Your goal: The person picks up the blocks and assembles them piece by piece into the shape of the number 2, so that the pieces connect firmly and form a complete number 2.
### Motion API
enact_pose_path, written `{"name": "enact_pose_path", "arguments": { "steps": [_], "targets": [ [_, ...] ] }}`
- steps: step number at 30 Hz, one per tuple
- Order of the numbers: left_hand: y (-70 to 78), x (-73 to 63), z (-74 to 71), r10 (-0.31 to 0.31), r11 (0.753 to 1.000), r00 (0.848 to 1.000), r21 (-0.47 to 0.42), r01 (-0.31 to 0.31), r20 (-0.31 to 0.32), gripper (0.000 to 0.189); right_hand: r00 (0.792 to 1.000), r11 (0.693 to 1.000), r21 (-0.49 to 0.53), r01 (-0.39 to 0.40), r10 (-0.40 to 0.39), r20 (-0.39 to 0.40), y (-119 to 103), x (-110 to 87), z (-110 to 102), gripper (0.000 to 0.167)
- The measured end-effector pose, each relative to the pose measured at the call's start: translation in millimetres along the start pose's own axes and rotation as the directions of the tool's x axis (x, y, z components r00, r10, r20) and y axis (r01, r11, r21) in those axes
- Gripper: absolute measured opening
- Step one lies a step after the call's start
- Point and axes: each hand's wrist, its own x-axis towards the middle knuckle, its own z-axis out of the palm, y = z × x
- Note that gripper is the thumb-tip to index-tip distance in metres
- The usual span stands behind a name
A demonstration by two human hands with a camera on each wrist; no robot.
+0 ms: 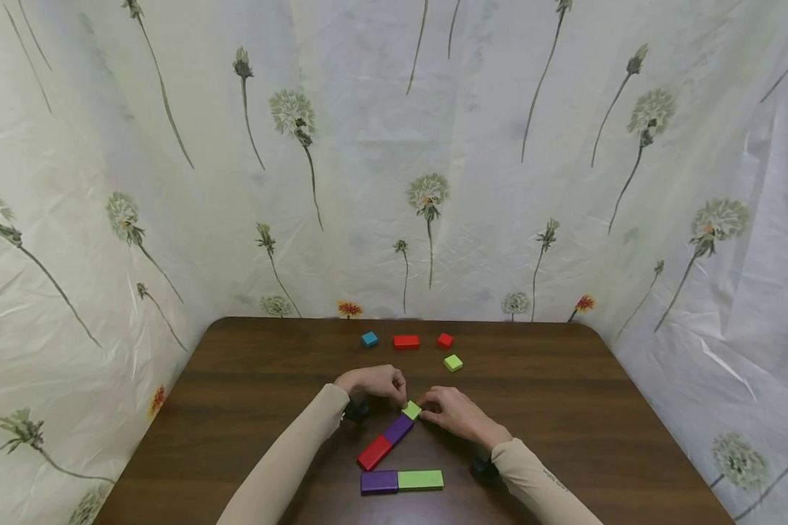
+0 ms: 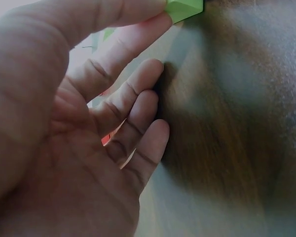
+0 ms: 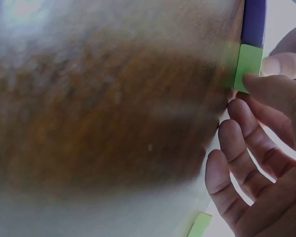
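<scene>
Both hands meet at a small light-green block (image 1: 411, 410) at the far end of a slanted row on the table. My left hand (image 1: 377, 381) pinches its left side between thumb and index finger, the other fingers loosely bent. From the right, my right hand (image 1: 460, 415) has its thumb on the block (image 3: 248, 69) and its index finger behind it. A purple block (image 1: 398, 429) adjoins the green one, followed by a red block (image 1: 373, 453) at the near end. In the left wrist view, only part of the green block (image 2: 185, 9) shows past the fingertips.
Nearer me, a purple block (image 1: 379, 482) and a longer green block (image 1: 420, 480) lie end to end. Toward the back are a blue block (image 1: 369, 339), a longer red block (image 1: 406, 342), a small red block (image 1: 445, 340) and a green block (image 1: 453, 362). Patterned cloth surrounds the wooden table (image 1: 236, 408).
</scene>
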Motion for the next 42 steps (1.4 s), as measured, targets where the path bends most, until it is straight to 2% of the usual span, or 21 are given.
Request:
{"name": "enact_pose_path", "arguments": {
  "steps": [8, 17, 24, 34, 42],
  "targets": [
    [-0.9, -0.2, 0.8, 0.007, 0.999, 1.0, 0.038, -0.007, -0.003, 0.015, 1.0, 1.0, 0.001, 0.005, -0.005, 0.004, -0.9, -0.1, -0.7, 0.015],
    [-3.3, 0.8, 2.7, 0.01, 0.999, 1.0, 0.032, -0.01, -0.001, 0.013, 1.0, 1.0, 0.02, -0.006, 0.005, 0.018, -3.5, -1.0, -2.1, 0.017],
    [-6.4, 2.3, 1.2, 0.005, 1.0, 1.0, 0.029, -0.005, -0.025, 0.013, 1.0, 1.0, 0.007, 0.0, 0.0, 0.003, -2.1, -0.5, -2.8, 0.016],
    [-5.4, -1.1, -0.7, 0.002, 1.0, 1.0, 0.011, -0.001, -0.027, 0.013, 1.0, 1.0, 0.017, -0.014, 0.014, 0.027, -3.2, 0.6, -4.0, 0.016],
    [-7.1, 1.0, 1.2, 0.002, 1.0, 1.0, 0.031, -0.001, -0.029, 0.016, 1.0, 1.0, 0.02, -0.006, 0.006, 0.02, -2.0, 0.8, -1.8, 0.019]
  ]
}}
